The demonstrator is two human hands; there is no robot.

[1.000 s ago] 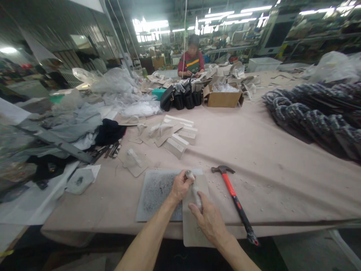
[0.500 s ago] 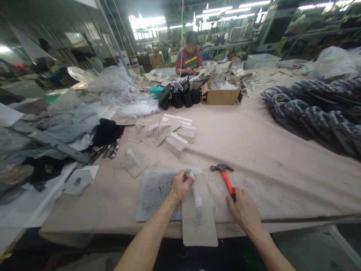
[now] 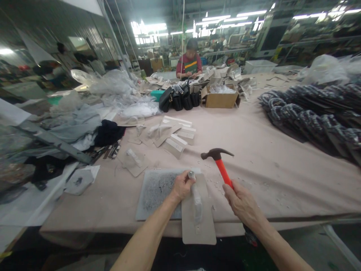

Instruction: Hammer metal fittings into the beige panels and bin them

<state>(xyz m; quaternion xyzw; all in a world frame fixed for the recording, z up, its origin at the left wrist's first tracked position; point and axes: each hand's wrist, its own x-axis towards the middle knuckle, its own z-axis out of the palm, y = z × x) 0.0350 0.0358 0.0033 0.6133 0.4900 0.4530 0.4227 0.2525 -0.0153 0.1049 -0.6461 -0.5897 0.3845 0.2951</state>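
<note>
Beige panel [image 3: 188,218] with film-wrapped handle [image 3: 197,209], left hand [image 3: 182,185] at its top; claw hammer [image 3: 222,169] in right hand

Panel lies just right of the left hand, partly over a grey slab [image 3: 158,192], its near end past the table edge. Judged light, thin and fairly stiff but bendable; face probably easy to dent. Film on the handle likely slick. Best hold: flat, by a side edge, or around the middle of the handle.

Left hand: thumb and fingers pinched on a short metal-topped post [image 3: 191,175] at the handle's far end; whether separate tool or handle end, cannot tell. Right hand: closed around the hammer's shaft, below its orange part. Head stands ahead of that hand, claw to the right. Hammer judged head-heavy and rigid; lower shaft is the sound place to hold.

Change: one second ago the right hand was on the handle and the hammer lay on the table; now it is gripped, head apparently raised. Left hand roughly unchanged.

Farther out: more beige panels [image 3: 175,146] beyond the left hand; past them, black bags [image 3: 180,99].
</note>
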